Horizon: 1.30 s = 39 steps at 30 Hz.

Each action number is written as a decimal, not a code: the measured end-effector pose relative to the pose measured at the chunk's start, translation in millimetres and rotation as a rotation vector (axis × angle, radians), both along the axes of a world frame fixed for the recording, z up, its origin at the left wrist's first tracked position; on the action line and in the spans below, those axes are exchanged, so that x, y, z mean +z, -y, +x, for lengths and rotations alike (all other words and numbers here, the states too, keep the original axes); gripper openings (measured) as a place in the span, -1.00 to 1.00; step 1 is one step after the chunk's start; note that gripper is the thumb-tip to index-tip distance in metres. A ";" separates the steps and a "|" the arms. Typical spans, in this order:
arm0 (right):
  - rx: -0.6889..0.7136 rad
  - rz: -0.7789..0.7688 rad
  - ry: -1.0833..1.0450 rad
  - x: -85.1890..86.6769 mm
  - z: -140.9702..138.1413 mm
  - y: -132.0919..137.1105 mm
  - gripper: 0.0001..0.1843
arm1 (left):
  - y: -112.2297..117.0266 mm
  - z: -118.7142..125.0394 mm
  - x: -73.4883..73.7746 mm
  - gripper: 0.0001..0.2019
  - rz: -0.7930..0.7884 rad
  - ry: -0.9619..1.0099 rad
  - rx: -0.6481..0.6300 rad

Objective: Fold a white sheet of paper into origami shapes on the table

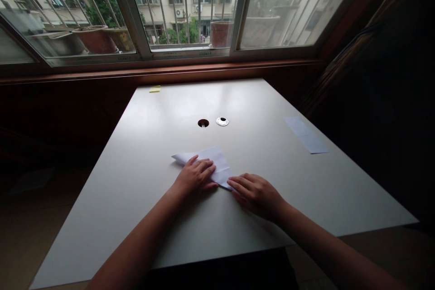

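A sheet of white folded paper (222,167) lies on the white table, its narrow point toward the left. My left hand (197,173) rests across its middle, palm down, with the fingers spread and nothing gripped. At the paper's lower right corner, my right hand (255,192) is closed, with its fingertips on the edge. The right thumb is mostly hidden below the fingers. Part of the paper is covered by my left hand.
The white table (136,199) has a round hole (203,123) with a metal ring cover (222,121) beside it. A flat paper strip (306,135) lies near the right edge. Yellow sticky notes (155,89) are at the far left corner. A barred window (183,9) stands behind.
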State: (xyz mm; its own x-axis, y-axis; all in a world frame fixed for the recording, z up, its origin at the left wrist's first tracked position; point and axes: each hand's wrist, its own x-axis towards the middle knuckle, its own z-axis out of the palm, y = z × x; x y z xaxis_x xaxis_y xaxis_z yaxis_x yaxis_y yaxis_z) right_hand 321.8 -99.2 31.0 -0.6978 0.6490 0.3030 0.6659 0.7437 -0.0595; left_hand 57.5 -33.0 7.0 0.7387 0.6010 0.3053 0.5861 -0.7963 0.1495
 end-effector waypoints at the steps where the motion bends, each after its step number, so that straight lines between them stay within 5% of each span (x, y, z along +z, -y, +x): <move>1: -0.004 0.005 0.002 -0.1 -0.2 0.3 -0.64 | -0.5 -0.1 -0.5 -0.46 0.004 0.004 -0.003; 12: 0.000 0.010 -0.088 -9.5 8.2 2.3 -0.75 | -2.1 0.7 -1.2 -0.49 0.011 0.041 -0.023; 25: 0.037 0.071 -0.288 20.8 -6.3 -8.2 -0.67 | -9.3 -2.8 -5.2 -0.75 0.159 0.118 -0.045; 33: 0.035 0.000 -0.597 34.6 -8.5 -20.0 -0.44 | -6.7 -16.5 11.2 -0.66 0.220 0.339 -0.027; 39: -0.167 -0.113 -0.872 24.0 -11.0 -29.3 -0.61 | 2.0 -21.5 24.4 -0.66 0.175 0.681 -0.023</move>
State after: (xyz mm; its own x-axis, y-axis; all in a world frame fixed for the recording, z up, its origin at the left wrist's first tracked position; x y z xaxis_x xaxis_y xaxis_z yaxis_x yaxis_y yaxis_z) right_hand 310.8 -69.9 55.1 -0.1427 0.7799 0.6095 0.4487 0.5998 -0.6625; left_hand 35.9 -34.9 31.4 0.3611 0.4873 0.7951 0.3900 -0.8534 0.3459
